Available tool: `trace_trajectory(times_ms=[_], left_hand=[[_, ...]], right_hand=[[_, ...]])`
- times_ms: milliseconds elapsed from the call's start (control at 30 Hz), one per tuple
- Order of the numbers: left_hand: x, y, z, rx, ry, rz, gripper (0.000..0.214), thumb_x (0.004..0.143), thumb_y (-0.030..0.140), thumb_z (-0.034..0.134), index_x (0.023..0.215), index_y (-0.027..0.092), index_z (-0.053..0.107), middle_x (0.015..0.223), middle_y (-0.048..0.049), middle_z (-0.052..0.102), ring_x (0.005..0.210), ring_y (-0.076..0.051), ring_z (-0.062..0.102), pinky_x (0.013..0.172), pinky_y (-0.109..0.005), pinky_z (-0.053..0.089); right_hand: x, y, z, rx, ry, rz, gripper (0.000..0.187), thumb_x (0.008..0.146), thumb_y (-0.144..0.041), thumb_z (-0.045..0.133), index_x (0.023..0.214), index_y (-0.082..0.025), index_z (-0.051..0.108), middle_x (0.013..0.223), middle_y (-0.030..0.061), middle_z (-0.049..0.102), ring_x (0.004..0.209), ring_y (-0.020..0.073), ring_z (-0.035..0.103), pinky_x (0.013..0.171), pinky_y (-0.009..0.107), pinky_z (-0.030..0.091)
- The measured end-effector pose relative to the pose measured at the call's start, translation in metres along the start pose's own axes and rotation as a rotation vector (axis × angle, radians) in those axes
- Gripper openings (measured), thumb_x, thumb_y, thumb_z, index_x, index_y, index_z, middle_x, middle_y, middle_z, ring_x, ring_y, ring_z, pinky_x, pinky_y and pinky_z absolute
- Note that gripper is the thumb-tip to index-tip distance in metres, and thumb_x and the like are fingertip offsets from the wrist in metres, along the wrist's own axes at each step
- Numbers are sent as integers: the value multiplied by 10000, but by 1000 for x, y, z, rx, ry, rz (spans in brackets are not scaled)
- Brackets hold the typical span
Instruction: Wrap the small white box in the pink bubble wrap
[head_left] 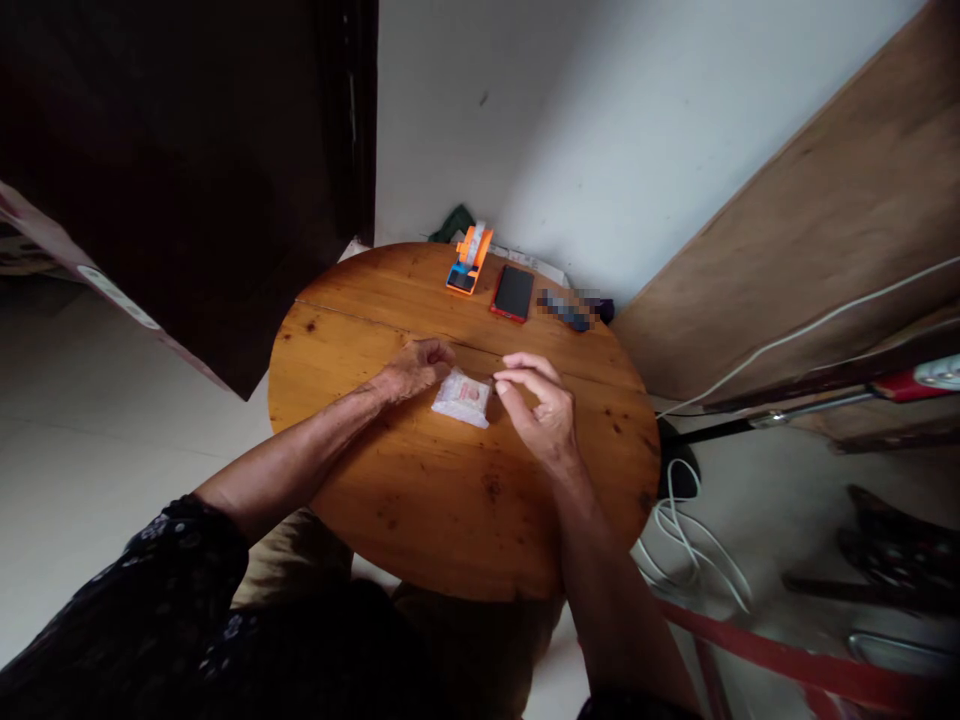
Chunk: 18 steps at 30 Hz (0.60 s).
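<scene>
A small white packet (463, 397) with a pink print lies near the middle of a round wooden table (420, 480). My left hand (415, 368) rests curled on the table at the packet's left edge, fingers closed and touching it. My right hand (536, 404) hovers just right of the packet, thumb and forefinger pinched together at its corner. What the pinch holds, if anything, is too small to make out.
At the table's far edge stand an orange and blue tape dispenser (469, 260), a dark phone in a red case (513, 293) and a small dark object (564, 311). A wooden board (810, 230) leans on the right. White cable (690, 540) coils on the floor.
</scene>
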<state>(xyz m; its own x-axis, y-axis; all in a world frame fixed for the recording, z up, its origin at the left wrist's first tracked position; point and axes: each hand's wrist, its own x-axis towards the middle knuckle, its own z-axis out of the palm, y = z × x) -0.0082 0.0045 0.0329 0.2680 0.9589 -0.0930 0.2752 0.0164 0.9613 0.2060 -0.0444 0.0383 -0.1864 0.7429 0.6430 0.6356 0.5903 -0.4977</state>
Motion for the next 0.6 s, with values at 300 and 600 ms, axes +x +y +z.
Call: trace_trajectory(times_ms=[300, 600], left_hand=[[-2, 7, -8, 50, -57, -90, 68, 845, 140, 609, 913, 141, 619, 656, 33, 591, 512, -71, 511, 533, -204, 372], [-6, 7, 2, -13, -203, -135, 179, 908, 179, 640, 1066, 136, 567, 699, 30, 594, 499, -75, 535, 432, -192, 363]], right_hand=[[-4, 35, 9, 75, -187, 412, 224, 885, -351, 590, 1044, -241, 704, 1050, 85, 753, 916, 245, 715, 866, 447, 579], [-6, 26, -7, 335, -588, 373, 878, 790, -365, 759, 1563, -295, 350, 1507, 143, 547, 1368, 313, 550, 1148, 567, 416]])
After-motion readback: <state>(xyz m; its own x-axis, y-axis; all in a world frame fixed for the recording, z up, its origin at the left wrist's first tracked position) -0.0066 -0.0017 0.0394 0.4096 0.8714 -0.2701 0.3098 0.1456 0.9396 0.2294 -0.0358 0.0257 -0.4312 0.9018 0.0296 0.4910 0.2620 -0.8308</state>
